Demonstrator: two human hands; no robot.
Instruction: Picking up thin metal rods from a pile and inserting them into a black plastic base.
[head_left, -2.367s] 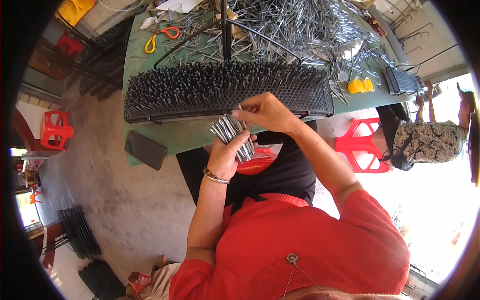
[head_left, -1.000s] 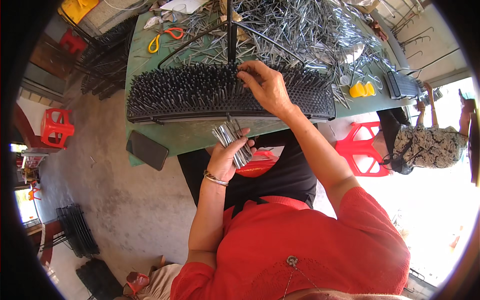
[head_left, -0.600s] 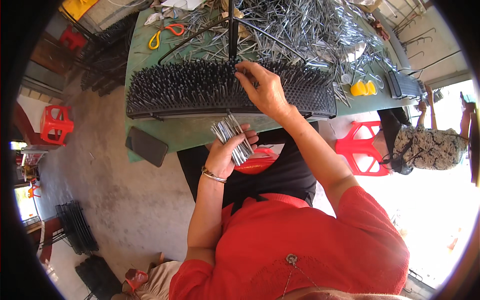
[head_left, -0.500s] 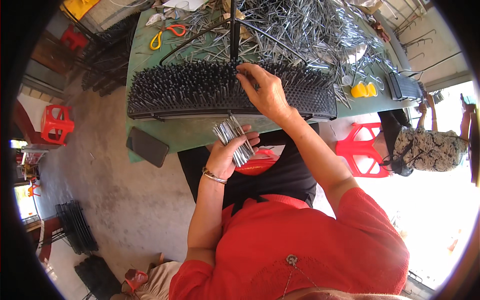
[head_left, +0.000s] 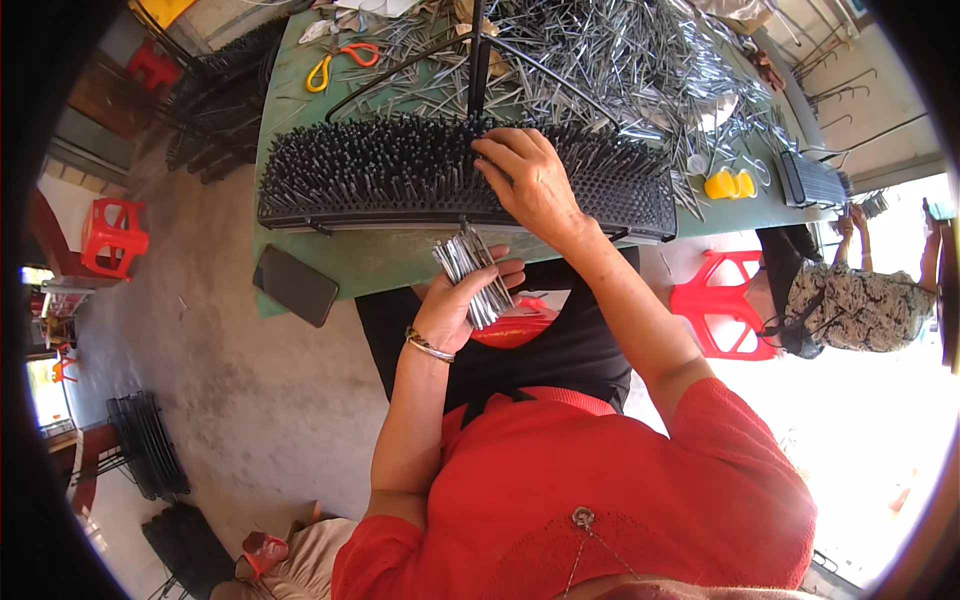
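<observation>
My left hand [head_left: 450, 305] is closed round a bundle of thin silvery metal rods [head_left: 474, 275], held just off the table's near edge. Above it, a long black rack [head_left: 400, 217] with rows of small holes lies along that edge. Dark thin rods [head_left: 370, 165] stand upright in much of it, while bare holes show along its front right part. My right hand [head_left: 530, 180] is over the middle of the rack, thumb and fingers brought together among the rod tops. What its fingertips pinch is too small to make out.
Loose metal rods [head_left: 640, 60] cover the far part of the green table [head_left: 345, 275]. A black frame [head_left: 477, 70] rises behind the rack. Scissors [head_left: 340, 65], yellow cups [head_left: 728, 183] and a dark phone [head_left: 295, 285] lie around. At right are a red stool [head_left: 722, 300] and another person [head_left: 860, 300].
The whole view has shifted slightly. My left hand still holds the bundle, its rods spread a little differently. My right hand stays over the rack's middle, its fingers slightly more curled.
</observation>
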